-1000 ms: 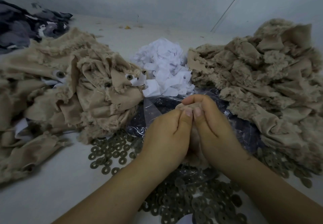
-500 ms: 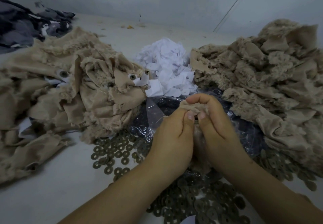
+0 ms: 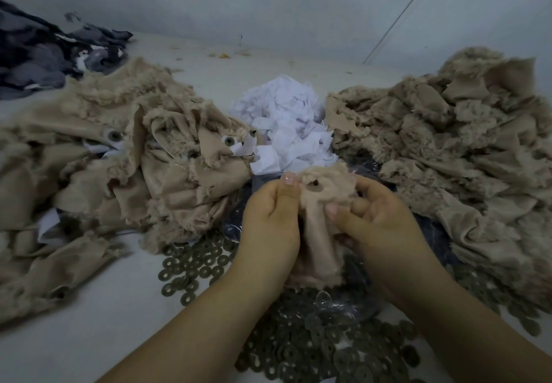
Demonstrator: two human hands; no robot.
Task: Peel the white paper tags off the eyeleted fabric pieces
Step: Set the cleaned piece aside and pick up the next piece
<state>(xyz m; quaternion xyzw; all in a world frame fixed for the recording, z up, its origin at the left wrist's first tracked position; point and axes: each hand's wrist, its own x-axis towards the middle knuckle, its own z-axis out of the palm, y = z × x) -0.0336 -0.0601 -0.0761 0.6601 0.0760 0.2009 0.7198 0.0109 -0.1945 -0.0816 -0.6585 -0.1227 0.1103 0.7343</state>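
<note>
Hands parted since half a second ago. Then both thumbs were pressed together over a bunched scrap; now the piece (image 3: 321, 203) is opened out between them and its fuzzy face is toward the camera.

Left hand (image 3: 270, 218): thumb and fingers (image 3: 288, 187) pinch the piece's upper left edge. Right hand (image 3: 379, 218): thumb lies across the front of the piece lower down, the other fingers curled behind it, gripping the right side. The piece is held up above the washers (image 3: 197, 266) and the dark plastic bag (image 3: 239, 221), not resting on the tabletop (image 3: 89, 308).

An eyelet (image 3: 312, 186) now shows near the top of the piece, a dark hole with a ring round it. It was hidden under the thumbs before. No white paper visible on this face. Cannot tell whether a tag sits on the back side or has come off already.

Judgement: the spreading looks like a check or a search for the tag's edge. If the tag is on the far side, the piece needs turning before any peel can start.

Surroundings, same as in the earlier views:
- left pile (image 3: 119, 173) of tan fabric, several pieces with eyelets and white tags (image 3: 242, 148) still on, so work remains there
- heap of loose paper (image 3: 283, 120) at centre back, likely peeled tags
- right pile (image 3: 448, 143) of tan fabric, no tags seen on it, probably the finished lot
- dark cloth (image 3: 44, 54) far left, untouched
</note>
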